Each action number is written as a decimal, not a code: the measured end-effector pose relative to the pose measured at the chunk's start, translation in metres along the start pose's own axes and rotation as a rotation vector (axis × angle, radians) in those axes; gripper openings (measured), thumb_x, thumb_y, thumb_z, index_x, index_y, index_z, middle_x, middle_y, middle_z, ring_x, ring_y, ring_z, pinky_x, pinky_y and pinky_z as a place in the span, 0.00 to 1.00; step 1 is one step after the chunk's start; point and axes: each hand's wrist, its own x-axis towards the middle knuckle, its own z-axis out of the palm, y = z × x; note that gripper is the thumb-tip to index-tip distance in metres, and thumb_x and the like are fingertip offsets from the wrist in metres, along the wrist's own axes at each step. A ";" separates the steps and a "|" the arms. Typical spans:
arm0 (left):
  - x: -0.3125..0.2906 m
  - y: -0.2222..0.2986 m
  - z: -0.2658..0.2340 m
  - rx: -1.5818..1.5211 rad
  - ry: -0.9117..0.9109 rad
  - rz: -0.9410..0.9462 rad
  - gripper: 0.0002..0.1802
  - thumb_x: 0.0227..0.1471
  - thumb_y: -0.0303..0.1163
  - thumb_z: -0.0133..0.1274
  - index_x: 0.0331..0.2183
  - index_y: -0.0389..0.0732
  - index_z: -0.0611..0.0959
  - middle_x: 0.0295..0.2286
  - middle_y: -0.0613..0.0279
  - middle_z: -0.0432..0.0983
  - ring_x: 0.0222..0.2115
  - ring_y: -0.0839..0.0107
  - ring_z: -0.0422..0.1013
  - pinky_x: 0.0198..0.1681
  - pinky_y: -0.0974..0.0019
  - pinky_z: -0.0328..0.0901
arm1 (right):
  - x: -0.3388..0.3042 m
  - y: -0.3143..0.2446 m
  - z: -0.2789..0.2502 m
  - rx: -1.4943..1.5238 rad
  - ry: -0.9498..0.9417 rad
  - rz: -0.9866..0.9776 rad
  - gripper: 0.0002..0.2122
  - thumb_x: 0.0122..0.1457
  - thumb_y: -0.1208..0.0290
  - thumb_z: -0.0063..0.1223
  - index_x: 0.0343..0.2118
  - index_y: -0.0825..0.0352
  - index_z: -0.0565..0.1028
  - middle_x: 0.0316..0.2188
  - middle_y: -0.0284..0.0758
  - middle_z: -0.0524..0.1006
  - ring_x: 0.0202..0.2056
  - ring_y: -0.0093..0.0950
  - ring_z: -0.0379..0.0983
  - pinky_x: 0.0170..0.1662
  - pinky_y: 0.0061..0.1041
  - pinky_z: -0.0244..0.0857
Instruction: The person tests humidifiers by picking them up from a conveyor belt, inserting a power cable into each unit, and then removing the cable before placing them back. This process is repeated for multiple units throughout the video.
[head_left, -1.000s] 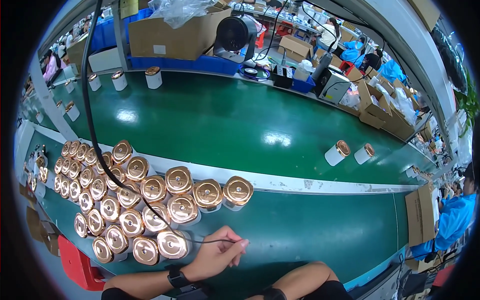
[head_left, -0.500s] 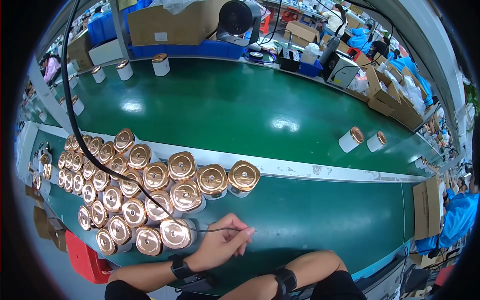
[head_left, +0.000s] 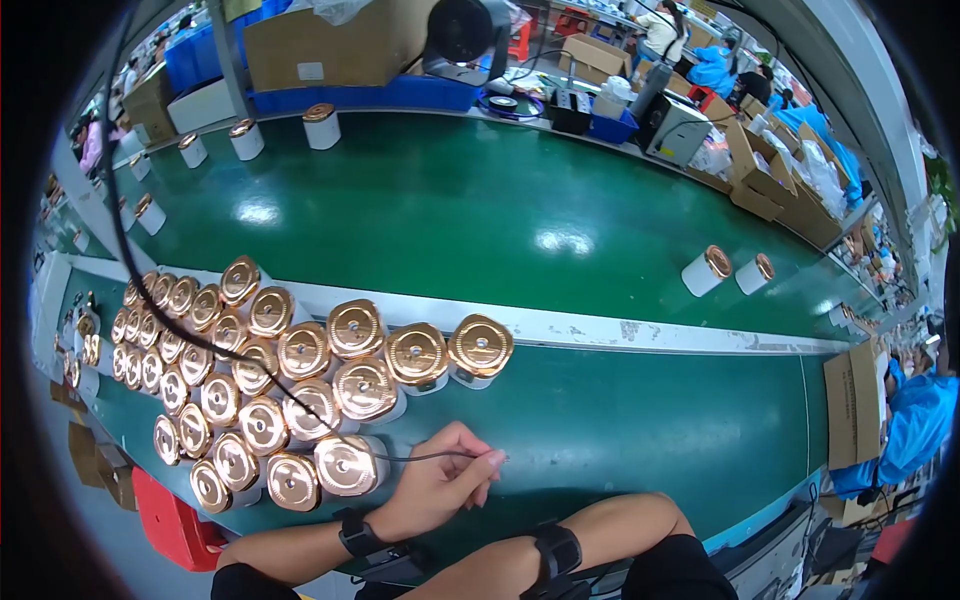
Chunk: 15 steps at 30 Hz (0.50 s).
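My left hand [head_left: 437, 482] is closed in a pinch round the end of a thin black cable [head_left: 425, 457], just above the green work surface [head_left: 620, 430]. The cable comes down from the upper left and passes over several white jars with shiny copper-gold lids [head_left: 347, 465], packed together at the left. The nearest jar stands beside my left hand. My right forearm folds across the lower edge, and my right hand [head_left: 478, 574] is cut off there, its fingers out of sight. Both wrists wear black straps.
Beyond a pale rail [head_left: 600, 330] lies a second green surface [head_left: 420, 220] with a few lidded jars at its left and right. A cardboard box [head_left: 853, 405] stands at the right end, a red stool [head_left: 172, 515] at the lower left. Other people work in the background.
The view has shifted slightly. Jars on the far green surface have slid a little to the right relative to the boxes behind. My left hand keeps its pinch on the cable.
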 end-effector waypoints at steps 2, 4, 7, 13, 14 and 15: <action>-0.004 0.003 -0.001 0.024 0.035 0.004 0.07 0.60 0.28 0.52 0.35 0.37 0.71 0.27 0.58 0.76 0.19 0.79 0.71 0.18 0.77 0.62 | 0.003 0.003 0.000 -0.011 -0.025 -0.020 0.19 0.64 0.56 0.50 0.43 0.71 0.71 0.33 0.33 0.76 0.34 0.18 0.71 0.36 0.17 0.63; -0.005 0.003 -0.002 0.038 0.034 0.002 0.07 0.60 0.28 0.52 0.35 0.37 0.71 0.27 0.58 0.76 0.19 0.78 0.71 0.18 0.77 0.62 | 0.003 0.007 0.001 0.006 -0.021 -0.036 0.18 0.64 0.57 0.50 0.43 0.71 0.71 0.33 0.33 0.76 0.33 0.18 0.71 0.35 0.17 0.63; -0.006 0.002 -0.002 0.069 0.067 0.010 0.07 0.60 0.28 0.52 0.35 0.37 0.70 0.26 0.57 0.76 0.19 0.78 0.71 0.18 0.77 0.63 | 0.002 0.009 0.003 0.060 -0.031 -0.054 0.18 0.64 0.58 0.51 0.42 0.72 0.71 0.32 0.32 0.76 0.33 0.17 0.70 0.35 0.16 0.62; -0.002 0.003 0.000 0.070 0.044 0.024 0.08 0.60 0.28 0.52 0.35 0.37 0.70 0.26 0.56 0.77 0.18 0.77 0.71 0.18 0.76 0.64 | 0.001 0.006 0.005 0.043 -0.036 -0.034 0.15 0.66 0.63 0.48 0.42 0.73 0.71 0.32 0.32 0.76 0.32 0.16 0.70 0.34 0.16 0.63; -0.003 0.003 0.000 0.065 0.044 0.024 0.08 0.60 0.28 0.52 0.35 0.37 0.70 0.26 0.56 0.77 0.18 0.77 0.71 0.18 0.76 0.64 | 0.001 0.006 0.005 0.051 -0.040 -0.033 0.14 0.67 0.63 0.47 0.42 0.73 0.71 0.32 0.31 0.76 0.32 0.16 0.70 0.34 0.16 0.62; -0.003 0.003 0.000 0.060 0.044 0.024 0.08 0.60 0.28 0.52 0.35 0.37 0.70 0.26 0.56 0.77 0.18 0.77 0.71 0.18 0.76 0.64 | 0.001 0.006 0.005 0.052 -0.041 -0.033 0.14 0.67 0.63 0.47 0.42 0.73 0.71 0.32 0.31 0.76 0.32 0.16 0.70 0.34 0.16 0.62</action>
